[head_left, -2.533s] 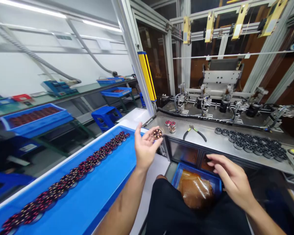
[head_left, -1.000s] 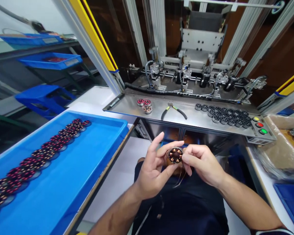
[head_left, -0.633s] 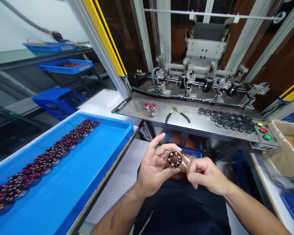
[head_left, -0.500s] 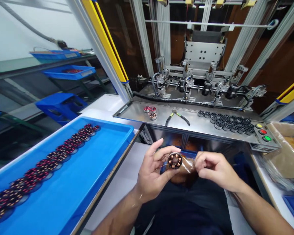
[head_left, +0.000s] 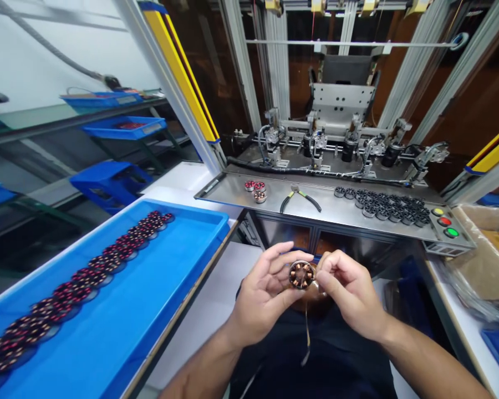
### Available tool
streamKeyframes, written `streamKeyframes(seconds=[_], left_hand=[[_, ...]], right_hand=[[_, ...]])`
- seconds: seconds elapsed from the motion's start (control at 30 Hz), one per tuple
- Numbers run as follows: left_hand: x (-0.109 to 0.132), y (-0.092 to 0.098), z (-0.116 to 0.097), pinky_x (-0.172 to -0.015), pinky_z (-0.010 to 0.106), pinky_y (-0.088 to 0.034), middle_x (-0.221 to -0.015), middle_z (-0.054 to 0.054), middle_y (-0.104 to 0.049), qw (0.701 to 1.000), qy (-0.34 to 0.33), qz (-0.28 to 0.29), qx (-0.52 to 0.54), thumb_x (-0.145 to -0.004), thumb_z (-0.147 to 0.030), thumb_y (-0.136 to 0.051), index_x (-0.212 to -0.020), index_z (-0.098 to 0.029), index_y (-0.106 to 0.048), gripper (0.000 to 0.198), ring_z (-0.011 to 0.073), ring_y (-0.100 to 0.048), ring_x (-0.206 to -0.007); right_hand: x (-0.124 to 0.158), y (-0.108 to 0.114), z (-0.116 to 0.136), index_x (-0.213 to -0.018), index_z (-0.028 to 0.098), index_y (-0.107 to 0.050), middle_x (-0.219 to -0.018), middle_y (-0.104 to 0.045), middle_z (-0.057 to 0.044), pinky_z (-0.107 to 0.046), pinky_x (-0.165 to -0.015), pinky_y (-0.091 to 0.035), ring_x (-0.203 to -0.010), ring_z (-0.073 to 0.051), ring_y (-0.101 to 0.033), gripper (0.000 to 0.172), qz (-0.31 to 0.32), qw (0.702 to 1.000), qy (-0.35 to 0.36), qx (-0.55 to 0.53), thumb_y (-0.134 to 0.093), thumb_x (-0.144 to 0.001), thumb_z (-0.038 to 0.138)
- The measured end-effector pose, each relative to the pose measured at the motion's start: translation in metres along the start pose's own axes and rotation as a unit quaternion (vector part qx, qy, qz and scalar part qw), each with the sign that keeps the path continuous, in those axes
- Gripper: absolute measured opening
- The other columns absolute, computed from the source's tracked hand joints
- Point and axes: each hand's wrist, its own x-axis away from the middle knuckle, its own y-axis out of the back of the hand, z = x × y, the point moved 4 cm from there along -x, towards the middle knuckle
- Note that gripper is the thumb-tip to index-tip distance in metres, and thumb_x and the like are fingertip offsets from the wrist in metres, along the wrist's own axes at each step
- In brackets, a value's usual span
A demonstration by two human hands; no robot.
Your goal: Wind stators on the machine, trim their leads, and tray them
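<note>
A round motor stator (head_left: 301, 275) with copper windings is gripped at its rim between the thumb and fingers of my left hand (head_left: 264, 296), its face turned up to me. My right hand (head_left: 349, 291) is closed in a pinch against the stator's right edge. What its fingertips hold is too small to make out. Below the stator, a thin pale strand (head_left: 306, 338) hangs over dark clothing. Ahead on the metal ledge lie pliers (head_left: 297, 198) with green and black handles, their jaws pointing away. Left of them sit 3 wound stators (head_left: 256, 191).
Many wound stators (head_left: 103, 263) line a blue tray (head_left: 149, 288) at left. Bare black stators (head_left: 393, 206) crowd the ledge's right side, beside yellow, red and green buttons (head_left: 444, 221). Behind stands a winding machine (head_left: 341, 147). A plastic-lined box (head_left: 478, 255) is at right.
My right hand has moved left, from apart to touching the stator's edge. The stator has shifted slightly right in my left hand. A hanging strand now shows below it.
</note>
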Motion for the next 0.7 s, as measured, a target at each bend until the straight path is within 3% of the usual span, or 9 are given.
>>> streamKeyframes(seconds=[0.13, 0.27, 0.33, 0.43, 0.7], left_hand=[[-0.002, 0.002, 0.006, -0.09, 0.024, -0.06, -0.124, 0.013, -0.073, 0.998, 0.047, 0.01, 0.033, -0.083, -0.008, -0.075, -0.118, -0.021, -0.07, 0.038, 0.0195, -0.073, -0.106], [-0.002, 0.002, 0.008, -0.085, 0.028, -0.062, -0.131, 0.015, -0.068, 0.999, 0.031, 0.003, 0.025, -0.074, -0.019, -0.085, -0.12, -0.022, -0.071, 0.048, 0.0231, -0.074, -0.102], [-0.001, 0.002, 0.005, -0.085, 0.029, -0.062, -0.127, 0.014, -0.069, 0.999, -0.005, -0.037, -0.03, -0.067, -0.019, -0.09, -0.113, -0.021, -0.074, 0.048, 0.0249, -0.072, -0.104], [0.002, -0.002, -0.001, -0.087, 0.026, -0.06, -0.113, 0.01, -0.071, 0.985, -0.059, -0.082, -0.142, -0.071, -0.011, -0.085, -0.106, -0.021, -0.076, 0.037, 0.0224, -0.07, -0.106], [0.013, -0.006, -0.005, -0.09, 0.028, -0.058, -0.11, 0.006, -0.071, 0.944, -0.122, -0.075, -0.296, -0.075, -0.005, -0.077, -0.115, -0.025, -0.07, 0.045, 0.0203, -0.069, -0.104]], right_hand=[[0.006, -0.001, -0.001, -0.083, 0.02, -0.053, -0.076, -0.053, 0.001, -0.027, -0.063, -0.041, -0.067, -0.012, -0.049, 0.021, -0.022, 0.996, 0.073, 0.041, -0.057, -0.099, 0.034], [0.005, 0.001, 0.0, -0.079, 0.019, -0.054, -0.076, -0.055, 0.0, -0.028, -0.066, -0.042, -0.069, -0.013, -0.051, 0.022, -0.023, 0.993, 0.081, 0.081, -0.058, -0.097, 0.031], [0.005, 0.001, 0.0, -0.077, 0.019, -0.054, -0.075, -0.055, 0.0, -0.029, -0.066, -0.042, -0.068, -0.013, -0.051, 0.024, -0.023, 0.993, 0.077, 0.082, -0.058, -0.097, 0.032], [0.005, 0.0, 0.002, -0.081, 0.019, -0.055, -0.075, -0.055, 0.0, -0.027, -0.062, -0.041, -0.066, -0.013, -0.05, 0.021, -0.023, 0.994, 0.074, 0.074, -0.063, -0.094, 0.034], [0.005, -0.004, 0.0, -0.079, 0.02, -0.057, -0.076, -0.058, 0.0, -0.028, -0.067, -0.046, -0.069, -0.013, -0.055, 0.02, -0.019, 0.993, 0.08, 0.083, -0.061, -0.096, 0.03]])
